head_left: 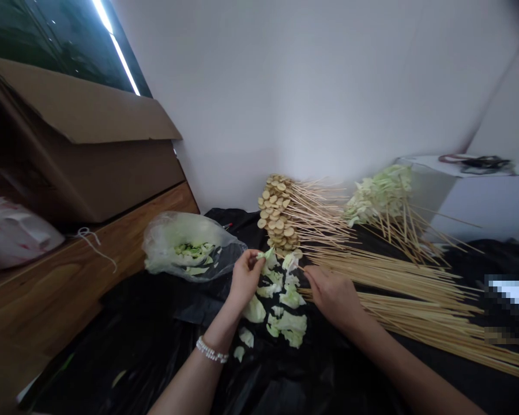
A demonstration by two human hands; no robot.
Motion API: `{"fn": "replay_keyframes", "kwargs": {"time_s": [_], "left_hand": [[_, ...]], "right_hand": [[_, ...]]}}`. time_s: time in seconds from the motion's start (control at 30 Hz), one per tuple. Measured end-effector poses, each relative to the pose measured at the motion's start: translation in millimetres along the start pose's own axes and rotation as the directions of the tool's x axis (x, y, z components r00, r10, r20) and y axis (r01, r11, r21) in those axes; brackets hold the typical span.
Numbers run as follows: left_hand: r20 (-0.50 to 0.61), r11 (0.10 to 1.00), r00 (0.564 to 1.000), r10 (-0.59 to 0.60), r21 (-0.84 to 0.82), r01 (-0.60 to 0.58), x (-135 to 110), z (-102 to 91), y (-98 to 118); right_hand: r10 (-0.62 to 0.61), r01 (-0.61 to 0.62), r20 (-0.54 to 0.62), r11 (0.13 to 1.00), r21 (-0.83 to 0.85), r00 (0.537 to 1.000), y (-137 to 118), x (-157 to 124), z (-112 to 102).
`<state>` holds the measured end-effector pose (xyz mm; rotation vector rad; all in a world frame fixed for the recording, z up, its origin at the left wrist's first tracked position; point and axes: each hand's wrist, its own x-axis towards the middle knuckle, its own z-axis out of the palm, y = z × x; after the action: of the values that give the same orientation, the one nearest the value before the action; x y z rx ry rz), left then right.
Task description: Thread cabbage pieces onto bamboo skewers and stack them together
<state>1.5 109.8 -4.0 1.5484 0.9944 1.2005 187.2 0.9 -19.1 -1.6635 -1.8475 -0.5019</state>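
My left hand (247,275), with a beaded bracelet on its wrist, pinches a pale green cabbage piece (267,254). Facing it, my right hand (332,291) is closed round a thin wooden skewer (301,267), whose far end carries a piece of cabbage (290,261). Below and between both hands, loose cabbage leaves (290,328) lie on black plastic sheeting (277,380). To the left of my left hand sits a clear plastic bag (160,236) with more cut cabbage inside. Under and beside my right hand run bundles of bare skewers (398,280).
Skewers tipped with pale round slices (279,210) are stacked by the wall. Further right, skewered cabbage (383,193) leans against a white box (480,202). An open cardboard box (112,178) and a white and red bag (19,233) stand at left on a wooden surface (151,225).
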Motion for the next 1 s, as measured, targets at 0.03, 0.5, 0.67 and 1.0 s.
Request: {"fn": "replay_keyframes", "kwargs": {"time_s": [0.03,0.5,0.67,1.0], "left_hand": [[-0.008,0.995,0.998,-0.057,-0.089,0.056,-0.4,0.2,1.4],[0.059,0.873,0.968,-0.244,-0.421,0.246,-6.8,2.9,9.7],[0.059,0.881,0.972,-0.227,-0.414,0.231,-8.3,4.0,9.1],[0.085,0.914,0.979,-0.185,-0.351,0.203,-12.5,8.7,10.9]], "right_hand": [[-0.005,0.005,-0.004,1.0,-0.003,1.0,-0.3,-0.2,0.1],[-0.013,0.015,0.093,1.0,-0.025,0.996,-6.0,-2.7,0.5],[-0.003,0.007,0.072,0.999,-0.048,0.997,-6.2,-2.8,1.3],[0.033,-0.03,0.192,0.999,-0.022,0.981,-7.6,-3.0,-1.0]]}}
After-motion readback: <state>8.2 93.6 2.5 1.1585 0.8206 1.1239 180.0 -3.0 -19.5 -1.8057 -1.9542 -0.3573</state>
